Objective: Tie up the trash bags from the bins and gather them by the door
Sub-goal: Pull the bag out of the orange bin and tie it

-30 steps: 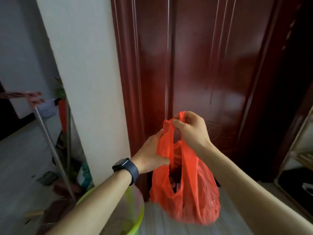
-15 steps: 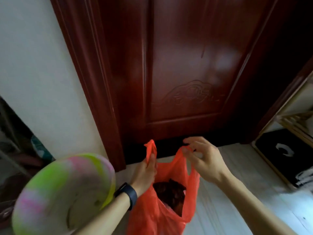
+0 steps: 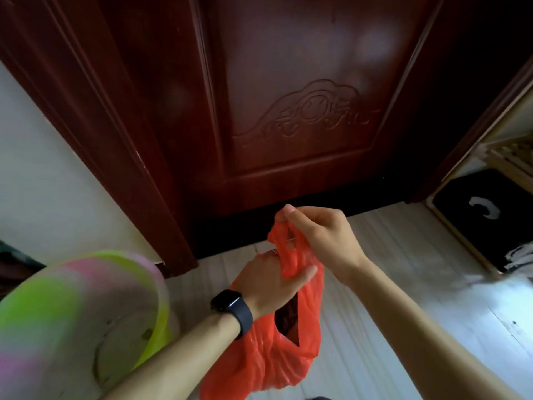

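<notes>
I have the left hand (image 3: 271, 284) curled round the gathered neck of the red bag (image 3: 259, 359), fingers and thumb closed on the plastic, watch (image 3: 232, 308) on that wrist. The right hand (image 3: 320, 241) sits just beyond and a little right of it. Its thumb and forefinger pinch the top of one handle loop (image 3: 281, 226) and pull it taut, up and away from the left fist.

The bag hangs from that grip toward me. Its long axis runs from the far pinch down through the left fist to the near bottom edge of the view. I cannot tell whether its base rests on the floor (image 3: 403, 298). The mouth still gapes on the right side, with dark rubbish showing inside, so I judge the knot not yet made.

The left hand is nearer the bag's body and should anchor it. The right hand holds the free end, so I expect it to carry the loop across.

The door (image 3: 288, 111) stands closed just past the hands. A green and pink bin (image 3: 72, 313) is near left, and a black mat (image 3: 484, 215) lies far right.
</notes>
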`<state>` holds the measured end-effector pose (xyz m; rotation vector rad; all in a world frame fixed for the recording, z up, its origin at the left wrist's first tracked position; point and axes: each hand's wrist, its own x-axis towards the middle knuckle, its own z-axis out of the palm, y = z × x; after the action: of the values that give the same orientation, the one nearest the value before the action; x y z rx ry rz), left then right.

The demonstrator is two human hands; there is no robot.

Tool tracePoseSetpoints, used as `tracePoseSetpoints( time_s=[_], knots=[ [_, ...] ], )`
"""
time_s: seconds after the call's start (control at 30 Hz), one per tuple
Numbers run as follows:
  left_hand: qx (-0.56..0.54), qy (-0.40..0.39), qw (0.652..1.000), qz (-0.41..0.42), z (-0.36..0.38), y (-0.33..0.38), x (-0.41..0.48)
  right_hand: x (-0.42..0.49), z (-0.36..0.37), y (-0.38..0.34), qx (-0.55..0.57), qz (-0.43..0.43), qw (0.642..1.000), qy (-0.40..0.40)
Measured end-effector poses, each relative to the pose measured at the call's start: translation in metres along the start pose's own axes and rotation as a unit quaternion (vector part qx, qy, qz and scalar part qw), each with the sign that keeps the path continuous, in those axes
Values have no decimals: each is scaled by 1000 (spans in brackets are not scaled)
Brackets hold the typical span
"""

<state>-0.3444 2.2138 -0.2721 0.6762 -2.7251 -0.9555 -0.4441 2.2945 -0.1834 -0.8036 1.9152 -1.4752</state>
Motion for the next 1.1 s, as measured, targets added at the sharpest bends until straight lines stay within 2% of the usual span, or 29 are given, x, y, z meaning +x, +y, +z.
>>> tracePoseSetpoints(
  time_s=[0.07,0.13,0.2,0.27,0.33,0.4,0.43,0.5,0.57,0.7,0.77,0.83,0.9,1.0,1.1],
  knots=[
    [-22,-8,998,-55,3,-7,7,7,-8,3,-21,-13,1000,6],
    [-127,-42,985,-106,-1,-15,12,14,-24,15,19,-2,999,35],
    [-280,-77,944,-155,-8,-23,16,15,-39,35,72,28,995,68],
    [-384,-113,897,-187,-16,-27,20,8,-46,59,63,47,995,62],
    [-412,-142,875,-213,-26,-28,23,-3,-42,83,-11,72,997,-41],
    [-408,-173,866,-233,-31,-29,29,-11,-26,100,-94,83,977,-170],
    [-400,-191,864,-239,-33,-30,32,-14,-17,107,-107,77,969,-209],
    [-379,-217,867,-239,-36,-28,37,-16,4,121,-82,64,969,-226],
    [-363,-196,883,-225,-37,-28,42,-17,22,127,-68,75,981,-166],
    [-310,-3,934,-177,-39,-42,44,-13,44,141,-141,13,990,-11],
    [-330,85,927,-156,-39,-55,36,-10,50,150,-141,21,988,55],
    [-339,130,924,-124,-36,-73,22,-1,53,159,-126,66,984,106],
    [-310,132,938,-88,-25,-94,4,9,54,171,-141,113,974,135],
    [-254,85,963,-39,-3,-120,-19,24,53,181,-144,166,963,155],
    [-73,40,996,17,23,-134,-24,38,54,194,-145,224,951,158]
  ],
)
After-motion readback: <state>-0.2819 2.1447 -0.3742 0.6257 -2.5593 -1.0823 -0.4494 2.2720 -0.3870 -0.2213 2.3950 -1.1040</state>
